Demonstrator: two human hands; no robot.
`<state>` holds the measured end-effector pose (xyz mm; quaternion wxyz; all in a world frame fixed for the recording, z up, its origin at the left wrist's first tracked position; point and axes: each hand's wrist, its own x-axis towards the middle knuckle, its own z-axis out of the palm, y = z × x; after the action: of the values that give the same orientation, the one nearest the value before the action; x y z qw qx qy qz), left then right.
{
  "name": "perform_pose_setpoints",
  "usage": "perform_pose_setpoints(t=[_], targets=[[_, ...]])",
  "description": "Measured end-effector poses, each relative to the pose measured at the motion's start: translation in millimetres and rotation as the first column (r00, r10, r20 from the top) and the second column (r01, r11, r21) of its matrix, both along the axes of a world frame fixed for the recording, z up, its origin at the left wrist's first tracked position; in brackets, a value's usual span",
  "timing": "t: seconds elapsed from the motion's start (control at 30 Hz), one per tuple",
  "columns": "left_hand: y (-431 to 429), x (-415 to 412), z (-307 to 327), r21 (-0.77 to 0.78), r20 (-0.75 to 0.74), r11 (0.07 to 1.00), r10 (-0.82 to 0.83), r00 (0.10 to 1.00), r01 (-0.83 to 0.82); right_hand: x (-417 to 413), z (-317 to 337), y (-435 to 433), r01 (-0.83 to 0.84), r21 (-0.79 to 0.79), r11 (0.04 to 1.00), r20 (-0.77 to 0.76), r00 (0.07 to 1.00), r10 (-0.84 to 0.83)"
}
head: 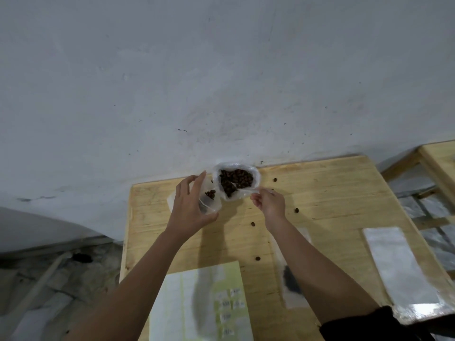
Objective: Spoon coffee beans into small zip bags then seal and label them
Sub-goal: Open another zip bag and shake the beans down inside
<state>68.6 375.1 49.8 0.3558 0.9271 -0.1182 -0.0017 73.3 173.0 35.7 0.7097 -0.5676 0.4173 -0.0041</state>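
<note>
At the far edge of the wooden counter [320,193], the left hand [190,207] wraps its fingers around a small clear zip bag [209,200] holding a few dark beans, while the right hand [269,203] pinches a clear spoon [242,189] dipped into the open bean bag [235,180].

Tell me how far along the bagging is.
Early. Left hand holds a small bag with only a few beans; right hand works a clear spoon in the big bean bag. Sealing and labelling remain: label sheet waits, stray beans lie loose.
</note>
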Motion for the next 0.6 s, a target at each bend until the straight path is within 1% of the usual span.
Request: perform_pose_setpoints(t=[0.07,0.17,0.27,0.33,0.43,0.53,0.6], targets=[[2,1,-2,0.019,0.002,1.0,0.015,1.0,-0.015,0,4,-5,0.061,0.035,0.997,0.005,0.998,-0.062],[2,4,-3,0.052,0.003,0.998,0.025,1.0,-0.025,-4,11,-17,0.074,0.012,0.997,0.051,0.996,-0.075],[-3,7,-4,0.082,-0.007,0.996,0.027,1.0,-0.027,-8,24,-31,0.077,0.03,0.997,0.12,0.99,-0.08],[-10,9,-4,0.09,-0.024,0.996,0.029,0.999,-0.027,-11,37,-38,0.03,0.019,0.999,0.172,0.984,-0.033],[-23,11,-4,0.086,-0.032,0.996,0.0,0.999,0.003,-16,54,-46,-0.093,-0.027,0.995,0.261,0.961,0.096],[-37,12,-4,0.067,-0.014,0.997,-0.041,0.999,0.042,-21,66,-51,-0.222,-0.173,0.959,0.292,0.919,0.266],[-43,12,-3,0.063,-0.012,0.996,-0.065,0.998,0.065,-24,70,-54,-0.223,-0.258,0.94,0.307,0.904,0.299]])
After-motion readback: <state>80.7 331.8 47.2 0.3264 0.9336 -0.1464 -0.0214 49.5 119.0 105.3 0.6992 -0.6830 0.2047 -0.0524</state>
